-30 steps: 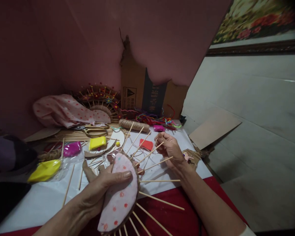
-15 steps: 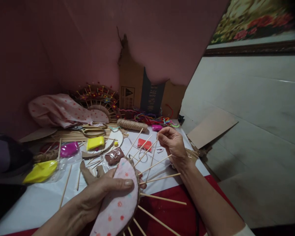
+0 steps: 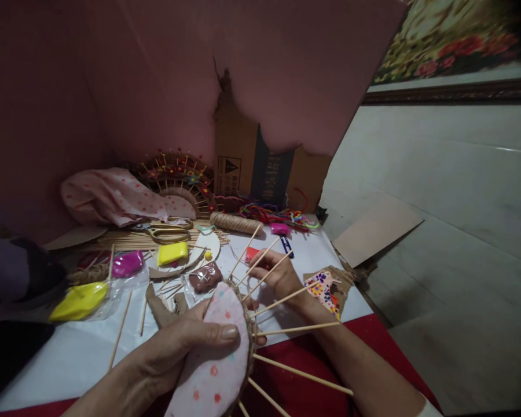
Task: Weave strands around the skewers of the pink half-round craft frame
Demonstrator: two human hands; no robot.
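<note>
My left hand [image 3: 186, 341] grips a half-round fan-shaped piece [image 3: 219, 353] covered in pink dotted cloth, thumb flat on the cloth and fingers underneath. Thin wooden sticks [image 3: 301, 373] spread out from its curved edge, and twine is woven around their bases. Behind the upper sticks, my right hand [image 3: 282, 281] is closed, with thumb and fingertips pinched together near the stick shafts. The twine strand it pinched a moment earlier is hard to make out now. A red clay packet [image 3: 252, 253] lies just beyond those fingertips.
Scissors [image 3: 169, 233], a twine spool [image 3: 237, 223], a yellow clay packet [image 3: 172, 253] and a brown clay packet [image 3: 205, 278] lie on the white table cover. A finished-looking half-round piece [image 3: 178, 174] stands behind, near torn cardboard [image 3: 237, 145]. Patterned cloth [image 3: 323, 289] lies at right.
My right hand has moved down and left, from beyond the stick tips to behind the upper sticks. The taut strand no longer shows. My left hand keeps its grip as the view shifts slightly.
</note>
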